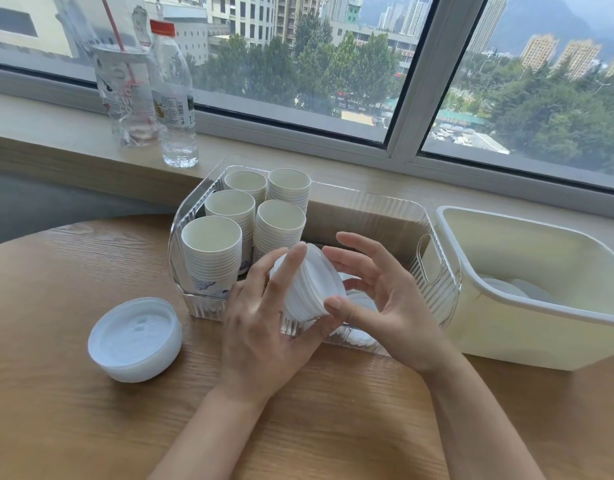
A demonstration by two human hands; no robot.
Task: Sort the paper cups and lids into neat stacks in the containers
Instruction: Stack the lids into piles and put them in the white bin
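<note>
Both hands hold a tilted stack of white plastic lids [307,289] just above the front of the clear ribbed container [426,237]. My left hand [264,327] cups the stack from below and the left, fingers curled round it. My right hand [385,299] pinches its right side with thumb and fingertips. Several stacks of white paper cups [212,251] stand upright in the container's left half. A few more lids [359,301] lie on the container floor under my hands. A second stack of lids [135,337] rests on the table at the left.
A cream plastic bin [527,327] with a few lids [506,289] inside stands right of the clear container. On the window sill behind stand a water bottle [175,98] and a plastic drink cup with a red straw [125,95]. The wooden table [73,410] stretches toward me.
</note>
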